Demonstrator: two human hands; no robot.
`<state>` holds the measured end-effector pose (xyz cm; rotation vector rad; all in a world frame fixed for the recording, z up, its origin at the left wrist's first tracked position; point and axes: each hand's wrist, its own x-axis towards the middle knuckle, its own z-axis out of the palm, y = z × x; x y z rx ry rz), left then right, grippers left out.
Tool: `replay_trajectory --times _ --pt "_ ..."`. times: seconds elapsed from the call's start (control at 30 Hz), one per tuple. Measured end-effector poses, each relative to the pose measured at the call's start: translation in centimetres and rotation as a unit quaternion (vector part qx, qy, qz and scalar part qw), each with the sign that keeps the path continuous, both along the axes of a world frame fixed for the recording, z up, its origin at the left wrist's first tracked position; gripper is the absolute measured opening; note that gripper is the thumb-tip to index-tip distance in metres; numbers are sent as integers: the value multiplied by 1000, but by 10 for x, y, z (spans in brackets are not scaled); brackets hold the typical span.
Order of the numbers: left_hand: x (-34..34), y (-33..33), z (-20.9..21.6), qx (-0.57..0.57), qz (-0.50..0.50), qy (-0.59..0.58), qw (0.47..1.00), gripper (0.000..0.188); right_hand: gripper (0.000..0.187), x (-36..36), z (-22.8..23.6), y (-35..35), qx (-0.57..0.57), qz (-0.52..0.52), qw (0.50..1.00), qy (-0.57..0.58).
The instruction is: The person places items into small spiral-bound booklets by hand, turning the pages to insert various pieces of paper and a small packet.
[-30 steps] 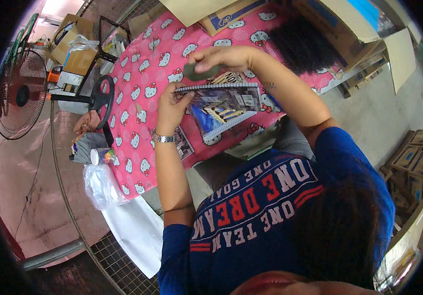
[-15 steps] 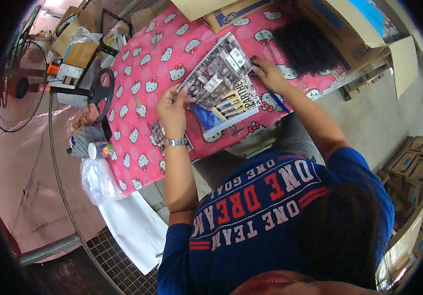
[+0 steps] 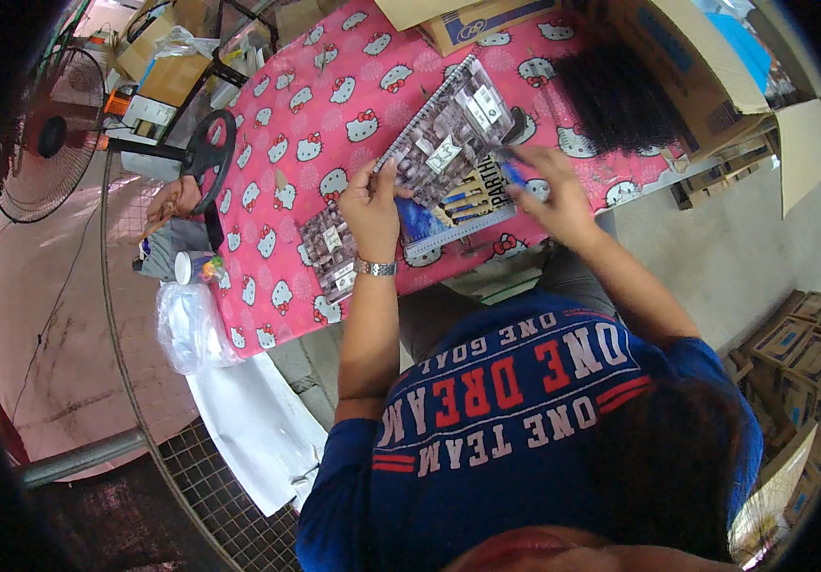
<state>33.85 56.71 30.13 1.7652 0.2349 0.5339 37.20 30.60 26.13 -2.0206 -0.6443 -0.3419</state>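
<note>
My left hand (image 3: 372, 205) pinches the left edge of a spiral notebook (image 3: 444, 129) with a grey patterned cover, held tilted above the table. Beneath it lies another notebook (image 3: 475, 205) with a blue and yellow picture of columns and a row of binding along its near edge. My right hand (image 3: 560, 200) is by the notebooks' right side, its fingers bent and blurred by motion around something slim and blue (image 3: 531, 185) whose kind I cannot make out. A further grey patterned notebook (image 3: 328, 248) lies flat, left of my left wrist.
The table wears a pink cartoon-print cloth (image 3: 282, 205). Toward the back right are a heap of black wiry strands (image 3: 615, 100) and an open cardboard box (image 3: 701, 86). A fan (image 3: 53, 136) stands at far left, and a white-lidded jar (image 3: 196, 268) sits near the left table edge.
My right hand has left the upper right corner of the notebook and come nearer, to the blue thing. My left hand keeps its hold on the notebook. The whole view has shifted slightly.
</note>
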Motion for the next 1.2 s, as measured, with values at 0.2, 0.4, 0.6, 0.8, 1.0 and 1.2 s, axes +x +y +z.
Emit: replay_trajectory --times 0.2,0.4,0.6,0.8,1.0,1.2 --pt "-10 -11 4 27 -6 -19 999 18 57 -9 50 60 -22 128 989 -71" --pt "-11 -3 -14 87 8 -25 996 22 49 -12 54 67 -27 115 988 -99" --pt "-13 -12 -10 166 41 -98 980 21 42 -14 58 71 214 249 747 579" --pt "-34 42 -26 -155 166 -45 973 19 43 -8 33 45 155 138 959 193" --pt "-135 152 -91 -301 267 -47 914 26 44 30 -54 -32 -92 -41 985 142" --pt "-163 168 -141 -139 405 97 899 27 39 53 -84 -32 -289 -61 955 23"
